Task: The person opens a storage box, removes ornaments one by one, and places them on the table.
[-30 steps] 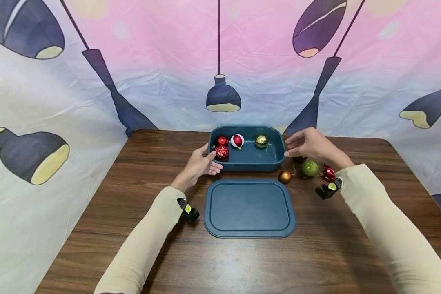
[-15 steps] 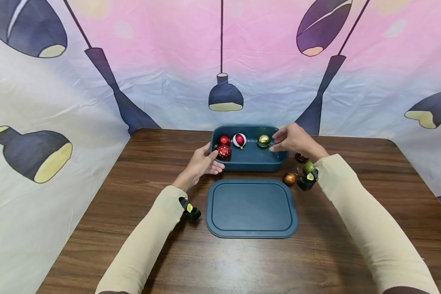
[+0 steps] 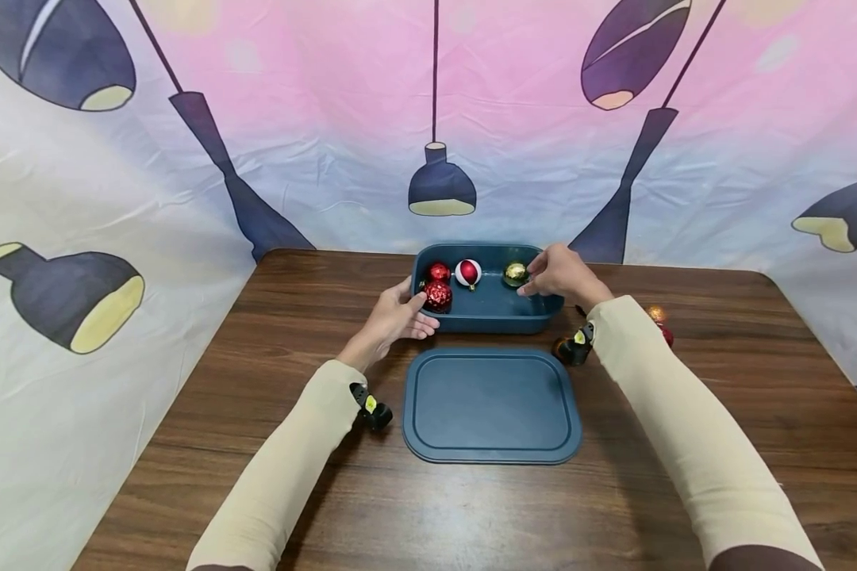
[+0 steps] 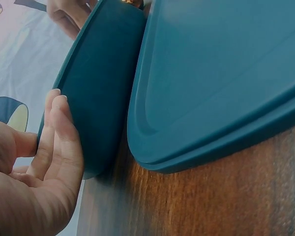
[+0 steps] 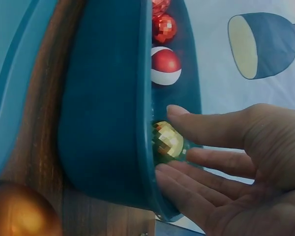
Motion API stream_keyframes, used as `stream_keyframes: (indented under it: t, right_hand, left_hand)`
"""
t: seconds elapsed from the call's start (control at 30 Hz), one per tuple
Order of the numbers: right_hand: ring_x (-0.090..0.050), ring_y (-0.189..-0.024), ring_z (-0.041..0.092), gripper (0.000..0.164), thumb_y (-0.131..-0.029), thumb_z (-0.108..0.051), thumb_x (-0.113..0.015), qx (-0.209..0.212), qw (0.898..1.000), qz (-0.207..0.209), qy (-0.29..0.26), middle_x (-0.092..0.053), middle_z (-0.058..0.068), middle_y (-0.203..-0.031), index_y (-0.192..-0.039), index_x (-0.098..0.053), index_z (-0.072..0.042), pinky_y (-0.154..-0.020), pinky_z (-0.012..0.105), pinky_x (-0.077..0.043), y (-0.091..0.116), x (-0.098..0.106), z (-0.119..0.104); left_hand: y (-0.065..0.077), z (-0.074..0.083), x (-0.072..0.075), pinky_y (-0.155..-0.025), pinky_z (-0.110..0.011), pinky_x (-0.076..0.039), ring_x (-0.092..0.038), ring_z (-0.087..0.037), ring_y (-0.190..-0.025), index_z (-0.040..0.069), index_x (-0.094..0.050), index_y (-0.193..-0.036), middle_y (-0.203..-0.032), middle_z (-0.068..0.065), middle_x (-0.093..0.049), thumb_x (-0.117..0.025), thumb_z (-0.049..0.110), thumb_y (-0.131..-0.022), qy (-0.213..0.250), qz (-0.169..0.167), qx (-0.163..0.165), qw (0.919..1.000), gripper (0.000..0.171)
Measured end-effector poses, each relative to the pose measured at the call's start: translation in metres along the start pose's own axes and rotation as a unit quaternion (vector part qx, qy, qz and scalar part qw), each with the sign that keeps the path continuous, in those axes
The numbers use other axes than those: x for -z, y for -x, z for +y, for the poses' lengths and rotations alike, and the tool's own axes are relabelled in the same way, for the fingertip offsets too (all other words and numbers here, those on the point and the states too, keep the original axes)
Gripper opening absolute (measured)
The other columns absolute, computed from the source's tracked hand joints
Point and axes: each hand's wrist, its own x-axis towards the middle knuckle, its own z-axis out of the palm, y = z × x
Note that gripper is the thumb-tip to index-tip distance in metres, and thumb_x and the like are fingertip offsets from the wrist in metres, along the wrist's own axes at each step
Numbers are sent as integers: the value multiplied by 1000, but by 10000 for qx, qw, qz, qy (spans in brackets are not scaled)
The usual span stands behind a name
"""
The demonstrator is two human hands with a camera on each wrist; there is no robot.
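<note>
A dark teal box (image 3: 493, 323) stands near the back of the table, with its flat lid (image 3: 493, 406) lying in front of it. My left hand (image 3: 393, 317) grips the box's left end, thumb at the rim and fingers against the outer wall. Inside are a glittery red bauble (image 3: 438, 296), a smaller red bauble (image 3: 439, 271), a red-and-white bauble (image 3: 468, 273) and a faceted gold bauble (image 5: 168, 140). My right hand (image 3: 563, 275) reaches over the right end of the box, its extended fingers and thumb around the gold bauble; firm contact cannot be made out.
A copper bauble (image 5: 22, 211) lies outside the box, by its right front corner. A red ornament (image 3: 666, 333) shows partly behind my right sleeve. A curtain printed with lamps (image 3: 328, 186) hangs behind the wooden table (image 3: 293, 293).
My right hand has moved left from beside the box to over its right end, at the gold bauble. My left hand keeps its grip on the box.
</note>
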Motion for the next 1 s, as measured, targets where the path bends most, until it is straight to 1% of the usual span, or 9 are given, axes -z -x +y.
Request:
stream_keyframes:
  t: [0.17, 0.3, 0.33, 0.47, 0.57, 0.77, 1.0]
  right_hand:
    - [-68, -99, 40, 57, -89, -14, -80, 91, 9997, 157, 142, -62, 29, -125, -135, -57, 10, -92, 52, -55, -5, -4, 1]
    - [-67, -94, 39, 57, -89, -12, -80, 79, 9997, 239, 56, -63, 31, -121, -136, -57, 10, -88, 49, -55, -10, -8, 2]
    - [-66, -96, 39, 57, -89, -12, -79, 59, 9996, 266, 34, -62, 31, -123, -137, -56, 10, -89, 49, -54, -12, -9, 2]
    - [-59, -112, 40, 59, -90, -12, -79, -4, 9993, 381, -17, -56, 29, -134, -138, -54, 11, -95, 51, -52, -18, -14, 2]
    - [-55, -119, 41, 58, -90, -12, -78, 10, 9989, 465, -56, -54, 28, -137, -138, -54, 11, -98, 52, -50, -22, -18, 3]
    - [-59, -115, 40, 57, -90, -13, -79, 168, 9977, 619, -237, -60, 27, -129, -137, -56, 10, -96, 52, -52, -28, -28, 5]
    - [-61, -113, 40, 55, -91, -17, -79, 277, 9941, 1001, -311, -63, 28, -125, -135, -58, 10, -94, 50, -53, -35, -39, 5]
  left_hand:
    - [-1, 0, 0, -63, -29, -61, -74, -24, -66, 23, -16, -164, -81, -16, -74, -48, 24, -110, 32, 12, 9, 10000, 64]
    - [-1, -1, 0, -61, -29, -61, -73, -22, -64, 23, -16, -164, -80, -16, -74, -48, 24, -110, 73, -21, -4, 10000, 63]
    - [-1, -1, 0, -61, -29, -61, -72, -21, -63, 23, -16, -164, -80, -16, -74, -48, 24, -110, 77, -24, -11, 10000, 63]
    - [0, -1, -1, -60, -28, -60, -71, -19, -61, 22, -15, -164, -80, -16, -74, -47, 24, -110, 104, -28, -22, 9999, 63]
    - [0, -1, -1, -59, -27, -60, -71, -18, -60, 22, -16, -164, -80, -15, -74, -47, 24, -110, 109, -32, -35, 9999, 63]
    - [-1, -1, -2, -60, -28, -60, -70, -17, -59, 23, -17, -164, -78, -15, -74, -48, 23, -110, 162, 17, -15, 9999, 63]
    - [-1, -1, -2, -59, -29, -60, -71, -18, -59, 23, -18, -164, -77, -15, -74, -49, 24, -109, 189, 49, 0, 9998, 63]
